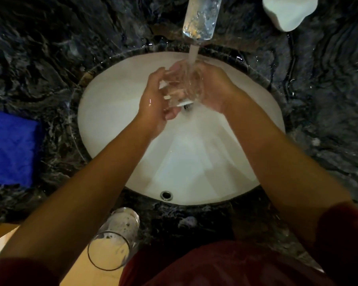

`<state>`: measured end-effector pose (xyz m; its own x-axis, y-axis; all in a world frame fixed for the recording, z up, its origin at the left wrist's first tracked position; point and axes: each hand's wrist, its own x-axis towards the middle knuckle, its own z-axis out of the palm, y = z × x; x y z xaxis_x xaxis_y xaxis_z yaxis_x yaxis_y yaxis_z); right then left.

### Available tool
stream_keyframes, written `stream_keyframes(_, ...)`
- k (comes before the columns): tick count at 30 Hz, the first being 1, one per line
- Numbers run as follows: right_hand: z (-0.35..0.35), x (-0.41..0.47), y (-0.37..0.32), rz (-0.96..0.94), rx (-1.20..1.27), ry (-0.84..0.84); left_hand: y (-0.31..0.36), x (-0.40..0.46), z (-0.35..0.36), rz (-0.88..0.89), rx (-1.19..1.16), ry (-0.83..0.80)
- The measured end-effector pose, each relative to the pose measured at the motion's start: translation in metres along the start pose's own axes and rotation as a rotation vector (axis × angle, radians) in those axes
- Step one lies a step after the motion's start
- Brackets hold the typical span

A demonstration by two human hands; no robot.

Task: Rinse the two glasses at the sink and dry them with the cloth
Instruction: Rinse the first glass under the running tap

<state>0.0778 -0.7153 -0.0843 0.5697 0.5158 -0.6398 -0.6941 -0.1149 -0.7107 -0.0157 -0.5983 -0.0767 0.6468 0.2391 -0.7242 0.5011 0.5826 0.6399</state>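
Glass [183, 85] under running tap [203, 17], over sink [112, 120]
left hand [153, 104] and right hand [213, 87] both clamped round it; second glass [114, 242] on worktop [39, 48] edge

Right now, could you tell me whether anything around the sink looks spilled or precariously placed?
Yes: the second glass stands at the counter's near edge, where an elbow might knock it. Water has splashed on the dark counter. Otherwise nothing stands out.

Two clear drinking glasses: one clear glass held under the water [183, 87], one clear glass standing on the bench's near edge [114, 242]. Two bare hands: the left hand [155, 104] and the right hand [215, 87]. One folded blue cloth [10, 149]. One white oval basin [116, 112]. One chrome tap [202, 16]. One white ceramic dish [288, 11]. One dark marble bench [50, 48].
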Motion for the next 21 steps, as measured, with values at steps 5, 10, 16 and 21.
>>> stream_keyframes(5,0.021,-0.016,0.026,-0.021,0.547,0.178,-0.016,-0.012,0.02,-0.146,-0.208,0.058)
stream_keyframes(10,0.04,-0.009,0.04,-0.066,0.352,0.457,-0.026,-0.001,0.013,-0.049,0.084,0.285)
stream_keyframes(16,0.022,0.002,0.005,0.137,0.157,0.408,-0.007,0.004,-0.004,0.021,0.423,-0.014)
stream_keyframes(21,0.029,-0.002,-0.002,0.052,-0.221,0.341,0.003,0.009,0.003,-0.126,0.31,-0.249)
